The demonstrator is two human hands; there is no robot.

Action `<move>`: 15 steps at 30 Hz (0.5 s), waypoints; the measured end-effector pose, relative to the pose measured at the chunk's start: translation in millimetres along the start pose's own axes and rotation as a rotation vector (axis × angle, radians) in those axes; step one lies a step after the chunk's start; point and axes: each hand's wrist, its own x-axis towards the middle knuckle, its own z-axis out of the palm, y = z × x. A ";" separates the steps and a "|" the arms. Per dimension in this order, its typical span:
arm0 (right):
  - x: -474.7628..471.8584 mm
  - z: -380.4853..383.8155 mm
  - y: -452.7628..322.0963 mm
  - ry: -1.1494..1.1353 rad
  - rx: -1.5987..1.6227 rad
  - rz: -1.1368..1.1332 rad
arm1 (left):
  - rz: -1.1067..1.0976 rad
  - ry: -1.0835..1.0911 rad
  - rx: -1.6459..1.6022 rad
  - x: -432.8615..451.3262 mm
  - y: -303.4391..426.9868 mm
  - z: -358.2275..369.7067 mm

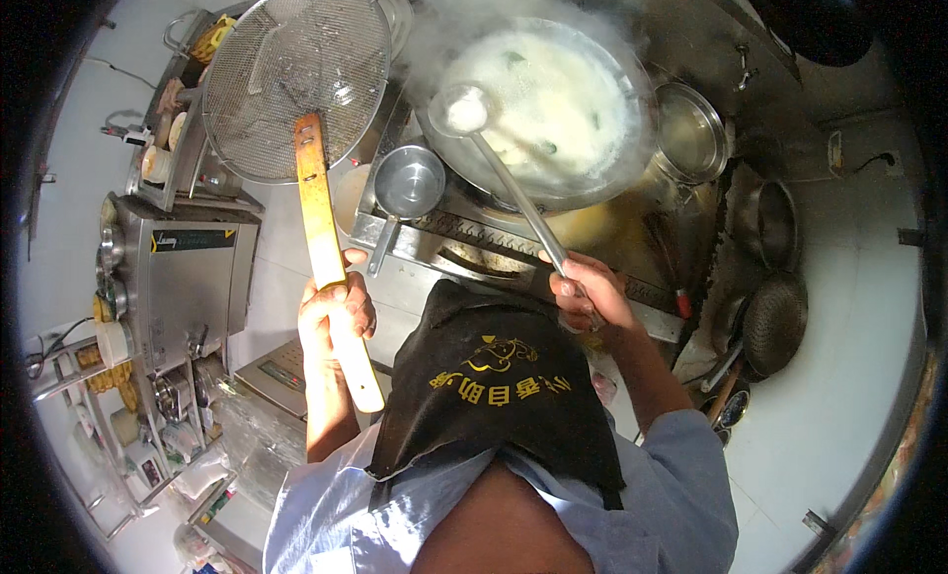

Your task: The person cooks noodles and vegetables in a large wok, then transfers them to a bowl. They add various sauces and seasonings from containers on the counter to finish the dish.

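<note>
My left hand (337, 307) grips the flat wooden handle of a large round wire-mesh strainer (252, 77), which is raised at the upper left. Around the metal handle of a ladle (515, 185) closes my right hand (589, 289). The ladle's bowl, with something white in it, is over the near left rim of a big steaming wok (481, 185). Pale, foamy, bubbling liquid (555, 100) with a few dark green pieces fills the wok. A small metal saucepan (409, 181) rests left of the wok, its handle towards me.
Right of the wok stands a round metal pot (692, 133). A whisk with a red handle end (682, 304) lies on the stove top. Pans and a perforated round pan (775, 322) are at the right. A steel cabinet (192, 285) and shelving with containers stand at the left.
</note>
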 end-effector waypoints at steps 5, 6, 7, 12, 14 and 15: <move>-6.4 -5.1 30.9 -0.121 0.269 -0.142 | -0.008 -0.062 0.030 2.3 3.2 -4.7; -16.3 -7.0 38.7 -0.130 0.305 -0.181 | -0.005 -0.069 0.048 3.0 4.7 -7.9; -29.4 -8.0 45.5 -0.092 0.294 -0.224 | -0.004 -0.079 0.066 4.6 6.4 -10.2; -128.9 -3.4 87.6 0.199 0.234 -0.419 | -0.045 -0.193 0.075 13.2 19.0 -16.0; -170.6 -5.9 120.8 0.346 0.212 -0.452 | -0.072 -0.267 0.016 10.2 23.7 -16.6; -193.3 -5.5 137.3 0.428 0.201 -0.468 | -0.094 -0.309 0.011 11.6 26.8 -16.8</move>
